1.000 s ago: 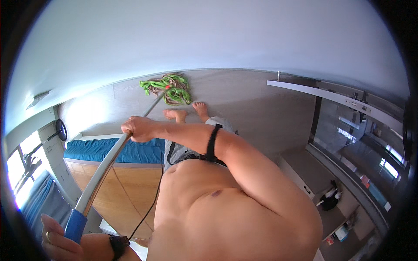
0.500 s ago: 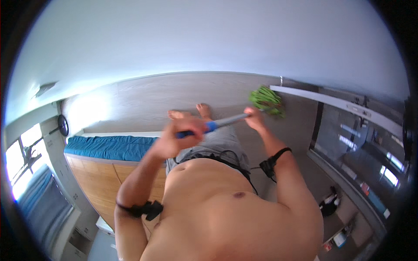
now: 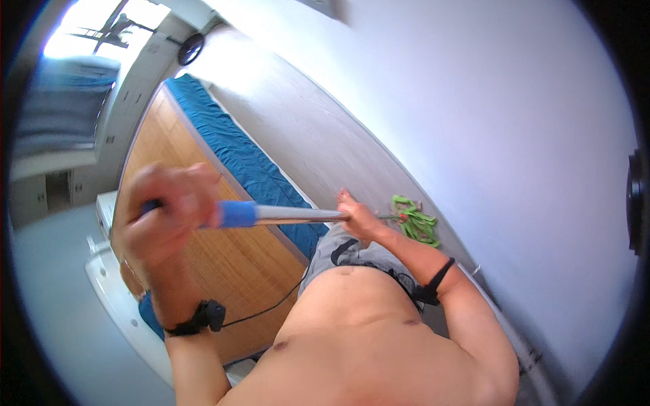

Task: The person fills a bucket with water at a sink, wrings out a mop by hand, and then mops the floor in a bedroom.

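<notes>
My left hand [image 3: 164, 215], slightly blurred, is wrapped round the blue grip end of a mop [image 3: 294, 215], raised above the wooden board surface. Lower down the mop's silvery shaft, my right hand [image 3: 361, 222] is closed round it. Green strips of the mop head [image 3: 421, 227] lie on the grey floor beyond my right hand, by the foot of the white wall. Black straps circle both of my arms, and a dark cable hangs from the left one.
To the left stands a bed with a wooden board [image 3: 217, 250] and a teal cloth [image 3: 237, 152] along its edge. A white wall [image 3: 501, 122] borders the floor [image 3: 305, 128] on the right. Far off are a black wheel [image 3: 191, 49], cabinets and a bright window.
The view has turned, bringing the bed closer to the middle. My left hand has moved left and up with the grip, and the mop lies more level across the view.
</notes>
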The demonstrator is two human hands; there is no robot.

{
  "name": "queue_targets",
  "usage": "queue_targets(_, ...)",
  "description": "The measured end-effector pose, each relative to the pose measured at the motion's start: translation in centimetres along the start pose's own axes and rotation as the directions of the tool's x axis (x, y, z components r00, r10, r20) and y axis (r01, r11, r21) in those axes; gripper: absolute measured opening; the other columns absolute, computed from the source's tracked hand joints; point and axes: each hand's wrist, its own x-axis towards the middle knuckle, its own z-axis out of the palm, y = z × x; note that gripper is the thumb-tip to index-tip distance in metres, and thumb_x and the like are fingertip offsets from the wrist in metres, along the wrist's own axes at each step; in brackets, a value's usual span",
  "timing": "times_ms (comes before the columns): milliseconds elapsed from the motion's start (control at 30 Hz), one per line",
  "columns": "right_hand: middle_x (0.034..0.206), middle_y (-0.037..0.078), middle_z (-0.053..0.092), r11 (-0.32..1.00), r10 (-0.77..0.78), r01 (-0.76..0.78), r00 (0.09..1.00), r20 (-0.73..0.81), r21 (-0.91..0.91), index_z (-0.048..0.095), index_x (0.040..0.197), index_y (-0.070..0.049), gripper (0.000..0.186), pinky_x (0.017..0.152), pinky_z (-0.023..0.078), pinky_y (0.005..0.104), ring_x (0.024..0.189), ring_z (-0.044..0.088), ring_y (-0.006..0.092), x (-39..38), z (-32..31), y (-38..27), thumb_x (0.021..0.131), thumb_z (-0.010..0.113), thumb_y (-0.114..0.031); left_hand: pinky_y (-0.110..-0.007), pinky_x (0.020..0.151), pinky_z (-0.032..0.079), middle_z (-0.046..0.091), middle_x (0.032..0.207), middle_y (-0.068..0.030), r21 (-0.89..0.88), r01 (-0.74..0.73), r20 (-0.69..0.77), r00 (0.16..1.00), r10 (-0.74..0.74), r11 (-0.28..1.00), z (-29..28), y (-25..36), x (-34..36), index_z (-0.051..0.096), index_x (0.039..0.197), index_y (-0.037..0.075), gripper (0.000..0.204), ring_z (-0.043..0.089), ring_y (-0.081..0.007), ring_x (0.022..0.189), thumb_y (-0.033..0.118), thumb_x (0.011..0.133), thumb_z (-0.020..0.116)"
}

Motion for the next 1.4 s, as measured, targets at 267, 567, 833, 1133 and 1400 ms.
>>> queue_targets(267,0.084,0.017,0.058,0.956,-0.291,0.261,0.886,0.361,0.131,0.056,0.08,-0.007,0.004,0.07,0.046,0.0446,0.083,0.057,0.0372,23.2,6.9,-6.6,0.077,0.059,-0.004,-0.035,0.065,0.031,0.045,0.053,0.0008,0.436,-0.106,-0.519,0.781,0.347,0.894,0.0,7.1,-9.0,0.048,0.071,0.015,0.016,0.042,-0.0124,0.048,0.01,0.079,0.062)
queue_targets(567,0.089,0.015,0.061,0.917,-0.225,0.38,0.741,0.632,-0.12,0.06,0.082,-0.009,0.017,0.074,0.05,0.0456,0.09,0.059,0.0356,26.1,11.5,1.4,0.072,0.071,-0.016,-0.04,0.078,0.039,0.053,0.066,-0.0048,0.35,0.29,-0.925,0.258,0.279,0.891,14.3,-4.5,-13.6,0.05,0.079,0.009,0.008,0.049,-0.0169,0.064,0.004,0.081,0.056)
queue_targets(833,0.088,0.016,0.064,0.943,-0.268,0.278,0.298,0.916,0.185,0.062,0.085,-0.008,0.016,0.073,0.051,0.0492,0.087,0.06,0.0385,7.1,7.6,-8.1,0.069,0.06,-0.011,-0.045,0.07,0.039,0.044,0.061,-0.0061,0.355,0.179,-0.935,0.075,0.347,0.918,22.6,9.8,-20.8,0.057,0.086,0.003,0.015,0.044,-0.0221,0.056,0.017,0.08,0.054)
queue_targets(1133,0.077,0.017,0.062,0.944,-0.317,0.031,-0.204,0.926,0.33,0.059,0.084,-0.007,0.015,0.066,0.046,0.0472,0.078,0.061,0.0375,-3.2,3.9,-9.3,0.07,0.059,-0.011,-0.042,0.074,0.037,0.041,0.055,0.0006,0.295,0.073,-0.895,0.371,0.248,0.953,25.2,12.2,-18.5,0.055,0.071,0.012,0.009,0.043,-0.0141,0.051,0.016,0.078,0.061)
queue_targets(1400,0.08,0.015,0.064,0.911,-0.222,0.326,-0.129,0.966,0.253,0.063,0.086,-0.009,0.017,0.072,0.05,0.0462,0.082,0.063,0.0366,2.2,4.3,-10.9,0.07,0.058,-0.007,-0.039,0.071,0.041,0.052,0.057,-0.0009,0.317,-0.099,-0.677,0.673,0.298,0.943,25.4,12.1,-18.0,0.063,0.071,0.012,0.008,0.048,-0.0153,0.057,0.009,0.074,0.07)
